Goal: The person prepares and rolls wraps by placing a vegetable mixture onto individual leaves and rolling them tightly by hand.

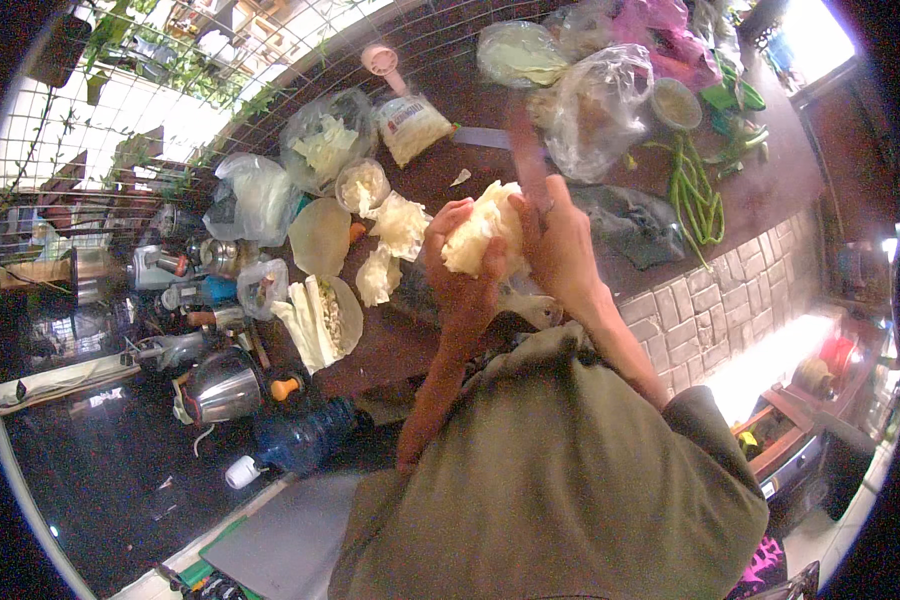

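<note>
My left hand (pixel 457 270) and my right hand (pixel 555 240) both grip a pale, leafy cabbage chunk (pixel 480 230) held above a dark brown counter (pixel 770 190). The left hand cups it from below and the left. The right hand presses on its right side, with one finger pointing up. A knife blade (pixel 480 137) lies flat on the counter just beyond the hands. Torn cabbage pieces (pixel 400 225) lie on the counter to the left of my left hand.
Clear plastic bags (pixel 600 105) of vegetables, a pink bag (pixel 670 40), long green beans (pixel 695 190) and a grey cloth (pixel 625 222) sit behind and right. Left are cut cabbage leaves (pixel 315 315), metal pots (pixel 220 385), a blue bottle (pixel 305 440) and a window grille (pixel 120 110).
</note>
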{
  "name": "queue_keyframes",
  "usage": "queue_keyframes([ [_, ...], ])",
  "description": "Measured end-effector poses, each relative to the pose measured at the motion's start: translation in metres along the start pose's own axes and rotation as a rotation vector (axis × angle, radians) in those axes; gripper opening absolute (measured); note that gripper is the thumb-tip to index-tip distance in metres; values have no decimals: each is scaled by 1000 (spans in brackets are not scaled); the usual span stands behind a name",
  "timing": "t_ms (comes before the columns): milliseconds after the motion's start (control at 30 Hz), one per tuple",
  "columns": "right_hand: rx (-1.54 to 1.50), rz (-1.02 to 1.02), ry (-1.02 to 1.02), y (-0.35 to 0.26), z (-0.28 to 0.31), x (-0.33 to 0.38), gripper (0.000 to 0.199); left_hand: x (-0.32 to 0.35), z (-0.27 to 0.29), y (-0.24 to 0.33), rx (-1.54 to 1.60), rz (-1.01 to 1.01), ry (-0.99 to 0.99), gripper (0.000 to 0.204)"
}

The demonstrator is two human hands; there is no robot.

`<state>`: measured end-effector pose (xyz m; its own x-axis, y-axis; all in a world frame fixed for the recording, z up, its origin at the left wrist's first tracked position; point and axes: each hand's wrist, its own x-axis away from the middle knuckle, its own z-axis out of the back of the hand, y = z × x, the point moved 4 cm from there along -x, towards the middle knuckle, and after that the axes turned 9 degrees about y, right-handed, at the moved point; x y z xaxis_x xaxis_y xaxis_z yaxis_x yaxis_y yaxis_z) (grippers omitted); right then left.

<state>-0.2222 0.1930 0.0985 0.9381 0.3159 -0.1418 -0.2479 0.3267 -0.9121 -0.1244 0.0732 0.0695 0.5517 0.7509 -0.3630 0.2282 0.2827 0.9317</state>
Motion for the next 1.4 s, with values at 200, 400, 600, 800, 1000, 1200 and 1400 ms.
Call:
queue_keyframes([
  [200, -230, 20, 42, 32, -5, -21, 17, 0, -8, -9, 352, 373, -11, 44],
  [400, -675, -263, -194, 55, -26, -17, 19, 11, -1, -14, 684, 675, -50, 45],
  [600, -420, -199, -221, 40, -38, -17, 38, 4, 11, -38, 154, 429, -77, 38],
  [800, -662, -270, -352, 60, -40, -20, 32, 9, 11, -27, 678, 768, -24, 44],
  [1000, -352, -57, -296, 51, -29, -22, 24, 30, 19, -66, 411, 560, -107, 43],
  [1200, -129, 98, -304, 39, -7, -19, 19, 16, 18, -32, 544, 507, -121, 51],
  [1400, -503, -294, 79, 122, 57, -55, 28, -30, 67, -9, 1327, 649, -18, 62],
])
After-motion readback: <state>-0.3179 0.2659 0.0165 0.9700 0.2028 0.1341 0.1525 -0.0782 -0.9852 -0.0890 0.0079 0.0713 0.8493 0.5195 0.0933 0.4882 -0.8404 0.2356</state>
